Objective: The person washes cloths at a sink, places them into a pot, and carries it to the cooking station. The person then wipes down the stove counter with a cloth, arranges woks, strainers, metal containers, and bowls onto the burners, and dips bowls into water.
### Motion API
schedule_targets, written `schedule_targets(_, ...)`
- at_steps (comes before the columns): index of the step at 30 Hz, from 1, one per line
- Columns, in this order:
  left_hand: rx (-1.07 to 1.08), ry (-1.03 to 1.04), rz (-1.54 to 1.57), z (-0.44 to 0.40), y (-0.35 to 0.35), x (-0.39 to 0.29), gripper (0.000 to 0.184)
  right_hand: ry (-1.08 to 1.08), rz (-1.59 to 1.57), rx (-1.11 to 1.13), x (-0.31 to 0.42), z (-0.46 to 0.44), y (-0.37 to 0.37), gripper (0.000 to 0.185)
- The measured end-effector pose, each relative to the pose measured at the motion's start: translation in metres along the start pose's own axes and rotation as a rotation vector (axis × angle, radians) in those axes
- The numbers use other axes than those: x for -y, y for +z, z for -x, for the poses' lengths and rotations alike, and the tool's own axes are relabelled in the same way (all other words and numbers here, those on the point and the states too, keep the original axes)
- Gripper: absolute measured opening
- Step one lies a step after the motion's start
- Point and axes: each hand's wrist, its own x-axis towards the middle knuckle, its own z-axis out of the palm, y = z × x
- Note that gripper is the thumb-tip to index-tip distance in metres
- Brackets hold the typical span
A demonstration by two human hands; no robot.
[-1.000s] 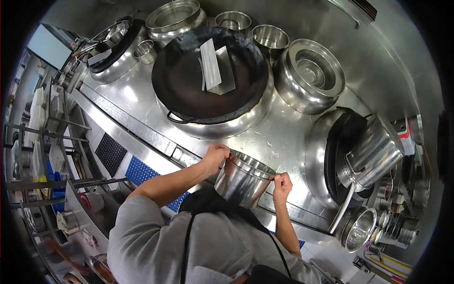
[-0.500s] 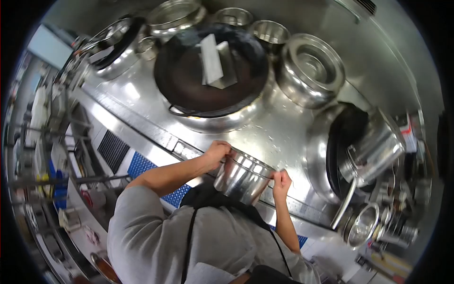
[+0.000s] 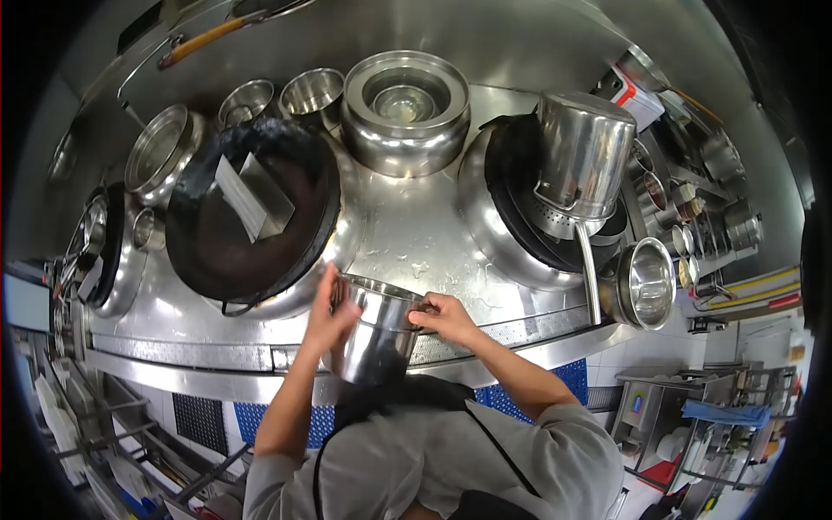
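Note:
A tall stainless steel pot (image 3: 374, 334) is at the front edge of the steel counter, close to my body and slightly tilted. My right hand (image 3: 444, 317) is closed on the right side of its rim, thumb pressed against the outside. My left hand (image 3: 329, 316) is at the pot's left side, fingers stretched upward and thumb apart, a little blurred. To the left, a large black wok (image 3: 303, 195) sits on a round steel ring, with a folded pale metal piece (image 3: 256, 199) inside it.
Behind stands a wide steel pot (image 3: 406, 143) beside smaller steel containers (image 3: 314, 97). At right, an upturned steel pot (image 3: 588, 152) rests over a perforated strainer (image 3: 555, 221) on another black wok (image 3: 511, 199). A steel bowl (image 3: 650, 282) is beyond the strainer's handle (image 3: 588, 273).
My view has swung right, so the woks appear further left. My left hand has loosened from the rim and its fingers have straightened. The right hand stays on the pot's rim.

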Motion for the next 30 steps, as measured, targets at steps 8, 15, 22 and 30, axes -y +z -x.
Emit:
schedule_targets(8, 0.029, -0.052, -0.244, 0.018, 0.019, -0.004, 0.082, -0.567, 0.089, -0.486, 0.083, -0.012, -0.05, 0.02)
schedule_targets(15, 0.132, -0.108, -0.144, 0.011, 0.032, 0.003, 0.024, -1.116, 0.341, -1.21, 0.254, -0.126, -0.139, 0.019)
schedule_targets(22, 0.034, 0.21, -0.477, -0.015, 0.023, -0.046, 0.038, -0.481, 0.436, -1.457, 0.262, -0.319, -0.271, 0.028)
schedule_targets(30, -0.073, 0.118, -0.399, -0.033, 0.02, -0.04, 0.04, 0.085, 0.5, -1.322, 0.211, -0.409, -0.3, 0.027)
